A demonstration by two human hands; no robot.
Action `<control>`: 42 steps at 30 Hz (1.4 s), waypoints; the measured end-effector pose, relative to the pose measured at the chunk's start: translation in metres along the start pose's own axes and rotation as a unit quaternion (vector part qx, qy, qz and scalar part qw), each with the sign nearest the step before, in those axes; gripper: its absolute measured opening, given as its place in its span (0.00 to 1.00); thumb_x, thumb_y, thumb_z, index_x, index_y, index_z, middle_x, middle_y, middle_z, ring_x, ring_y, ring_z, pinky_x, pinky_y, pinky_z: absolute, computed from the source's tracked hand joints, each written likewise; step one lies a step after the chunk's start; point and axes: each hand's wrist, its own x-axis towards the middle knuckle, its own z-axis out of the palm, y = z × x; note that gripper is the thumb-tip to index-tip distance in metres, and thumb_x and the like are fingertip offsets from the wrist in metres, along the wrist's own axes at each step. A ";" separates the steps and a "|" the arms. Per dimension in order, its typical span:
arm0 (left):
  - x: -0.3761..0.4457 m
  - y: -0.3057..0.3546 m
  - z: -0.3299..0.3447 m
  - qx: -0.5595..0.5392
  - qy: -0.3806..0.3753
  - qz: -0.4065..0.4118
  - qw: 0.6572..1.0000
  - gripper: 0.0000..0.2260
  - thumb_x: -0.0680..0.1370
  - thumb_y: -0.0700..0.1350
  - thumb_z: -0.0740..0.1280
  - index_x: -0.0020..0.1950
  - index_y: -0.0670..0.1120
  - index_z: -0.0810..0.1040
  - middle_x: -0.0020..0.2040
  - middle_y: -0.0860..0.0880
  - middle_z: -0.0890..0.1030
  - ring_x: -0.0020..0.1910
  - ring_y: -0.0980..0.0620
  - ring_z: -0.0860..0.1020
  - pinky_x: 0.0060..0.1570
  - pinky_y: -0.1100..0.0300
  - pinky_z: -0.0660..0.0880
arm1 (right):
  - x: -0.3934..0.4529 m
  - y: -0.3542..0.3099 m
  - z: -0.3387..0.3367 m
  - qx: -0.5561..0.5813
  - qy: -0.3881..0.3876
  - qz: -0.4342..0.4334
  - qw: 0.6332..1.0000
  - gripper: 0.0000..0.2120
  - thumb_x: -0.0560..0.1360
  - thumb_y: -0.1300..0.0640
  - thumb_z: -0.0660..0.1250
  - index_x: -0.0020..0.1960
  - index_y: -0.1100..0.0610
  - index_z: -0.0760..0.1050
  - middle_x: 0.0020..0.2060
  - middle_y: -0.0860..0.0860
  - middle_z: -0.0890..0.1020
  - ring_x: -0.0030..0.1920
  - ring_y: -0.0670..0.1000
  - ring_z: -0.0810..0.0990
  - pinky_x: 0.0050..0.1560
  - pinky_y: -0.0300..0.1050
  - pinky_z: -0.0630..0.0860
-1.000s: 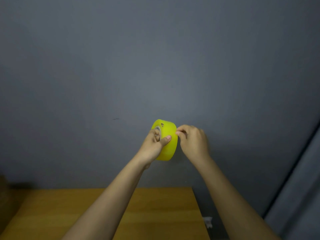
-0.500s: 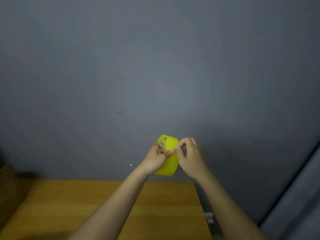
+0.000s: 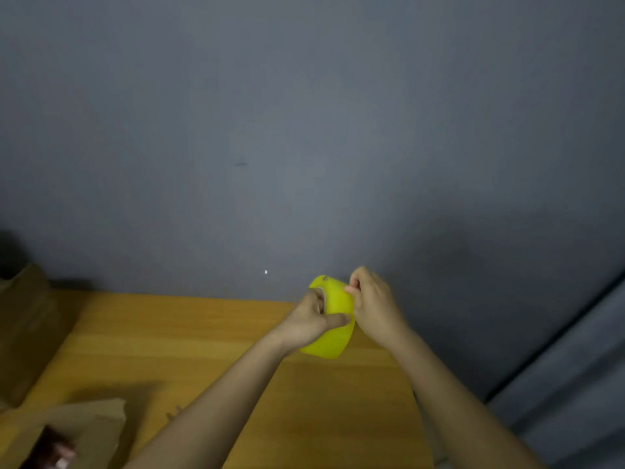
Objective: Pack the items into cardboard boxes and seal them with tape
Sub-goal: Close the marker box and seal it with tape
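Tape roll (image 3: 333, 319), one, yellow, smooth and glossy, wide band on a pale core; held in the air over the far edge of the table (image 3: 189, 346), between both hands. Left hand (image 3: 311, 324) grips it, fingers through the core, thumb curled across the outer face. Right hand (image 3: 372, 306) has its fingertips pinched together on the roll's upper right edge. Table is wood, orange-brown, with visible grain. Boxes: two, brown cardboard, matte. One (image 3: 27, 330) stands at the left edge; the other (image 3: 77, 431) is open at lower left, its contents dark and blurred. Left forearm crosses the table's near part. Wall (image 3: 304, 130) behind is plain grey.
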 end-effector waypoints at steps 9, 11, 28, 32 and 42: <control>-0.012 -0.081 0.014 0.072 -0.003 -0.060 0.996 0.15 0.73 0.39 0.73 0.50 0.47 0.67 0.44 0.47 0.74 0.43 0.52 0.73 0.40 0.60 0.71 | -0.046 0.020 0.068 -0.010 -0.092 0.123 0.988 0.07 0.77 0.66 0.60 0.49 0.63 0.77 0.49 0.59 0.80 0.53 0.59 0.76 0.51 0.47 0.66; -0.017 -0.094 0.015 0.095 -0.009 -0.075 0.993 0.18 0.73 0.40 0.73 0.53 0.44 0.65 0.43 0.50 0.72 0.41 0.54 0.72 0.35 0.65 0.68 | -0.058 0.025 0.078 0.027 -0.114 0.144 0.983 0.07 0.78 0.67 0.59 0.49 0.65 0.77 0.49 0.60 0.80 0.52 0.59 0.77 0.47 0.46 0.66; -0.058 -0.177 0.041 0.140 -0.069 -0.155 0.975 0.19 0.76 0.44 0.71 0.54 0.43 0.61 0.55 0.38 0.73 0.49 0.46 0.75 0.51 0.43 0.72 | -0.128 0.044 0.136 -0.005 -0.299 0.224 0.928 0.06 0.82 0.62 0.56 0.46 0.58 0.65 0.50 0.57 0.70 0.52 0.56 0.69 0.45 0.45 0.60; -0.062 -0.187 0.044 0.142 -0.096 -0.165 0.971 0.18 0.77 0.46 0.69 0.55 0.45 0.60 0.53 0.46 0.66 0.48 0.51 0.69 0.53 0.44 0.72 | -0.145 0.055 0.138 0.026 -0.331 0.182 0.926 0.06 0.83 0.62 0.52 0.47 0.57 0.59 0.48 0.53 0.62 0.51 0.54 0.62 0.46 0.47 0.57; -0.069 -0.208 0.052 0.079 -0.076 -0.222 0.969 0.19 0.77 0.48 0.69 0.60 0.41 0.65 0.59 0.39 0.74 0.56 0.43 0.76 0.56 0.40 0.73 | -0.153 0.060 0.153 0.031 -0.261 0.154 0.952 0.05 0.79 0.65 0.61 0.45 0.61 0.67 0.41 0.56 0.71 0.42 0.56 0.69 0.42 0.53 0.64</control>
